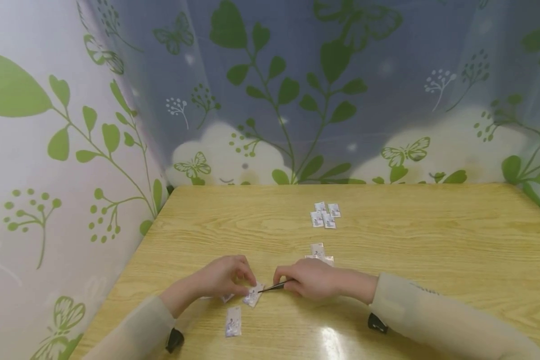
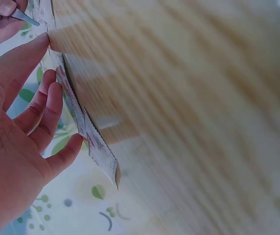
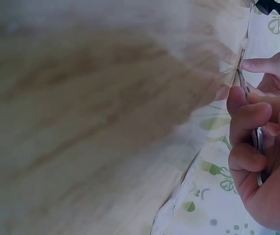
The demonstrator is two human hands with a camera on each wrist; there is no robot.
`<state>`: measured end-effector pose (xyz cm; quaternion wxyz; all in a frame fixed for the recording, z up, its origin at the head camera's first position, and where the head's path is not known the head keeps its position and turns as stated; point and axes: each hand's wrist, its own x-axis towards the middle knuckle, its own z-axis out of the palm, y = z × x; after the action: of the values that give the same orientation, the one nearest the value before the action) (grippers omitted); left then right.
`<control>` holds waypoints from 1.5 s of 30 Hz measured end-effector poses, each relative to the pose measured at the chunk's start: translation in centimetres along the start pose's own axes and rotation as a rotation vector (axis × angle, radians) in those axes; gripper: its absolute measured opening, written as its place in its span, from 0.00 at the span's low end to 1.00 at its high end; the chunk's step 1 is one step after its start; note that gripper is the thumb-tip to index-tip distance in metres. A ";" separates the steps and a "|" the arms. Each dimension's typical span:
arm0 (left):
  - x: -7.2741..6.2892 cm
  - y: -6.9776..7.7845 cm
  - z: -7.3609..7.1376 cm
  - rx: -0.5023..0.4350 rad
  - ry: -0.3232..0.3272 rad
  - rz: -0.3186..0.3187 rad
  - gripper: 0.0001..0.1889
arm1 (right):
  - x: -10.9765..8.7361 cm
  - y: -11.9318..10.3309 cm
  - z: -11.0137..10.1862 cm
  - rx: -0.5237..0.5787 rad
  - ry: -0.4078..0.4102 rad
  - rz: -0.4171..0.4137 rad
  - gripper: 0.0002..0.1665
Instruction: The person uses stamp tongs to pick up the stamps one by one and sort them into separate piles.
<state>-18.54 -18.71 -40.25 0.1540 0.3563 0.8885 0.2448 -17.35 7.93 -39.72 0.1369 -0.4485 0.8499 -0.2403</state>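
My right hand (image 1: 312, 277) holds slim dark tweezers (image 1: 274, 287), its fingers curled round them in the right wrist view. Their tip meets a small white printed sachet (image 1: 253, 296) on the wooden table. At the sachet's upper left edge is my left hand (image 1: 225, 276), with fingertips touching it and the other fingers loosely spread. Below the left hand lies a further sachet (image 1: 233, 322). More sachets are partly hidden beneath that hand; in the left wrist view, one with a serrated edge (image 2: 102, 152) shows by its fingertips.
Several sachets (image 1: 329, 220) lie grouped toward the back of the table (image 1: 432, 240). Another group (image 1: 317, 249) sits just beyond the right hand, partly covered by it. A leaf-patterned curtain (image 1: 270, 100) stands behind the table and along its left side.
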 end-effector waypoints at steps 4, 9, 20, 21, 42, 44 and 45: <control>0.1 0.0 0.0 -0.009 0.006 -0.007 0.08 | 0.0 0.0 -0.2 -0.008 0.013 0.005 0.09; 0.1 0.1 0.0 0.006 0.023 -0.014 0.07 | -0.1 0.2 -0.4 -0.008 0.037 0.019 0.09; 0.5 0.4 0.3 0.063 0.052 -0.040 0.07 | 0.3 0.3 -0.8 -0.035 0.032 0.086 0.09; 0.4 0.5 0.3 0.062 0.052 -0.044 0.07 | 0.3 0.4 -0.7 -0.037 0.034 0.084 0.09; 0.4 0.2 0.0 -0.046 0.048 -0.045 0.05 | 0.1 0.8 -0.7 -0.062 0.056 0.035 0.09; 0.2 -0.1 -0.2 -0.097 0.064 -0.036 0.05 | -0.2 0.8 -1.0 -0.053 0.069 0.039 0.10; 0.1 -0.3 -0.3 -0.119 0.073 -0.029 0.05 | -0.4 0.9 -1.2 -0.043 0.076 0.041 0.10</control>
<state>-18.92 -18.91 -40.11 0.1458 0.3243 0.8825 0.3077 -18.25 9.01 -39.17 0.1001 -0.4245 0.8683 -0.2361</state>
